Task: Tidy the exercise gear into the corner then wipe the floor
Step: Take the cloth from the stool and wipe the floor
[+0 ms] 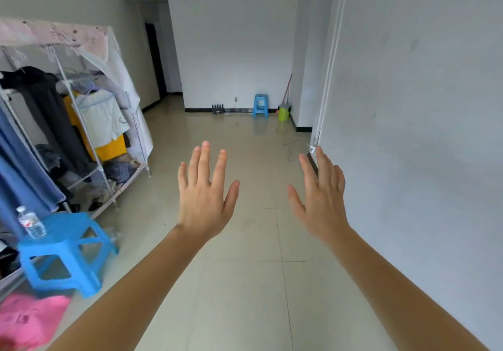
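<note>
Honestly, I'd say barely anything's started. The tiled floor (245, 282) is mostly bare, with a shiny patch near the far wall; can't tell if that's from wiping. The clothes rack (81, 122) on the left is stuffed. The left hand (204, 201) and right hand (322, 201) are held out front, fingers spread, holding nothing. A green bucket (283, 112) and mop (287, 89) sit in the far right corner. The only gear candidate is a small dark thing (218, 108) against the far wall, too tiny to identify.
</note>
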